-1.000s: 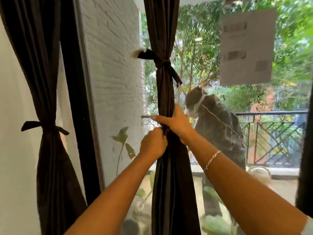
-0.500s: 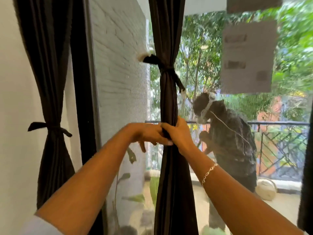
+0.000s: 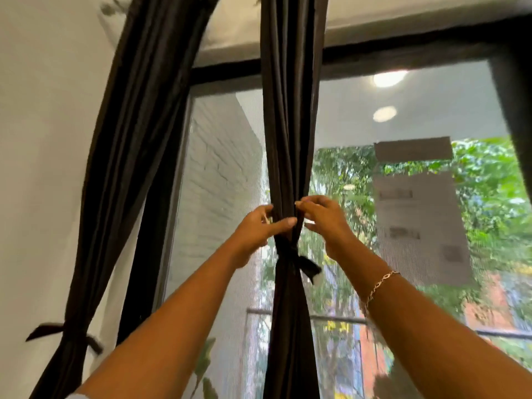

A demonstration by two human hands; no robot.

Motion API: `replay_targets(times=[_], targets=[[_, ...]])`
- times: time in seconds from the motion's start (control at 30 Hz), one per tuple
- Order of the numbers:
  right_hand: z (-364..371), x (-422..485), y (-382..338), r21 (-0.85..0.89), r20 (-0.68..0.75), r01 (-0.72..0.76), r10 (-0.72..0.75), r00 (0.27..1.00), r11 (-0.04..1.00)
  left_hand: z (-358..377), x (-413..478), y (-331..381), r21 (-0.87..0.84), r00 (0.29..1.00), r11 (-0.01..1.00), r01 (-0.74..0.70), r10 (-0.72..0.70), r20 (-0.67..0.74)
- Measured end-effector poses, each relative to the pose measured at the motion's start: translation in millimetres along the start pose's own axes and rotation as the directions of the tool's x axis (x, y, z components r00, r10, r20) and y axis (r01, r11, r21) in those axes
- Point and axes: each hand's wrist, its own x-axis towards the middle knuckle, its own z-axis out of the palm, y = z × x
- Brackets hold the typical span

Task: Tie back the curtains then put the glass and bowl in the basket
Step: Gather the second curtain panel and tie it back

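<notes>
Up against the window [image 3: 403,116], at its middle, the middle curtain [image 3: 288,139] hangs gathered into a narrow dark column, cinched by a tie-back [image 3: 290,254] whose knot sits just below both raised hands, one loose tail sticking out to the right. The left hand [image 3: 256,228] grips the curtain from its left side, thumb laid across the front folds and fingers wrapped behind. The right hand [image 3: 322,217] meets it from the other side, fingers curled in; they seem to pinch the curtain's right edge, though motion blur makes that hard to confirm. A chain bracelet [image 3: 380,283] circles the right wrist. At the window's left edge, the left curtain [image 3: 129,168] hangs against the white wall, bound low down by its own tie [image 3: 66,332]. Two paper sheets [image 3: 417,226] are stuck to the glass toward the right edge.
</notes>
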Motion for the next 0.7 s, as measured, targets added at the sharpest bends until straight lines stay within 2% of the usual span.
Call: replay_targets(times=[0.07,0.33,0.43,0.5,0.57,0.63,0.7], targets=[[-1,22,-9,0.027,0.017,0.011,-0.011,1.000,1.000,-4,14,-2,-0.002,0.999,0.999,-0.052,0.052,-0.003],[0,99,-29,-0.126,0.035,0.106,-0.102,0.994,0.986,-23,72,1,0.132,0.963,0.958,-0.254,0.264,-0.059],[7,123,-32,-0.186,0.009,0.152,-0.153,0.988,0.971,-20,88,8,0.090,0.939,0.937,-0.337,0.342,-0.034],[18,134,-35,-0.166,0.016,0.180,-0.180,0.983,0.970,-13,102,10,0.044,0.914,0.913,-0.406,0.406,0.003],[29,144,-42,-0.141,0.016,0.232,-0.232,0.973,0.962,-2,116,10,0.020,0.889,0.889,-0.458,0.458,-0.020],[40,154,-47,-0.146,0.030,0.338,-0.337,0.941,0.930,12,125,10,0.013,0.862,0.863,-0.505,0.505,-0.035],[45,161,-52,-0.363,0.067,0.464,-0.474,0.878,0.808,24,132,9,0.001,0.841,0.841,-0.541,0.541,-0.021]])
